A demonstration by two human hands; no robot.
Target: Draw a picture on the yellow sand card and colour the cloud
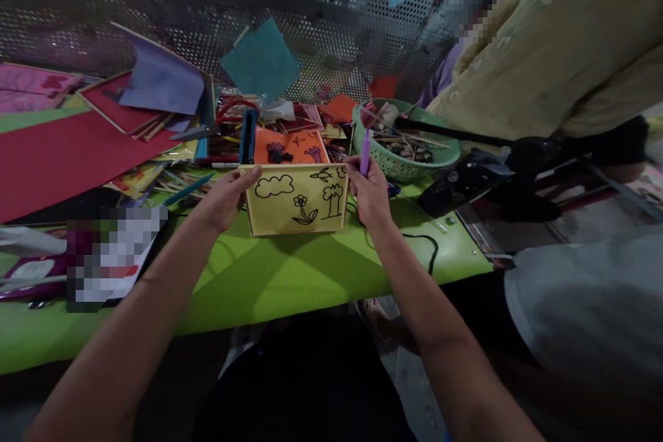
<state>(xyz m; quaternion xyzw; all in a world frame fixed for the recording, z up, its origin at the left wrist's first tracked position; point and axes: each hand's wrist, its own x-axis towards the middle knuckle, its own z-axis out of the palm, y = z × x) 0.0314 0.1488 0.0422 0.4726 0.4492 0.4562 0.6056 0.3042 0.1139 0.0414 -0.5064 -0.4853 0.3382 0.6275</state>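
Two hands grip one yellow panel [298, 202] by its opposite sides, in front of the body and above the green tabletop [290, 280]. Left hand [229, 199]: closed on the upper left corner, thumb on the front edge, other fingers mostly hidden. Right hand [369, 192]: pinching the upper right corner, with a slim purple pen-like tool [365, 153] also lodged in it, upright. Judged reason for the side hold: it supports both ends and leaves most of the black line drawing (cloud, flower, bird, tree) uncovered. The tool seems tucked there so that the thumb and a finger remain usable on the panel.

Behind the panel's top edge, an orange sheet [290, 146] with purple figures. Whether the two are joined, cannot say; the overlap hides it. Green basket [404, 164] just beyond the right hand, probably placed there to keep loose sticks gathered within reach.

Pose: both forearms extended, converging from the lower corners of the view, hands at about equal height, panel facing the wearer.
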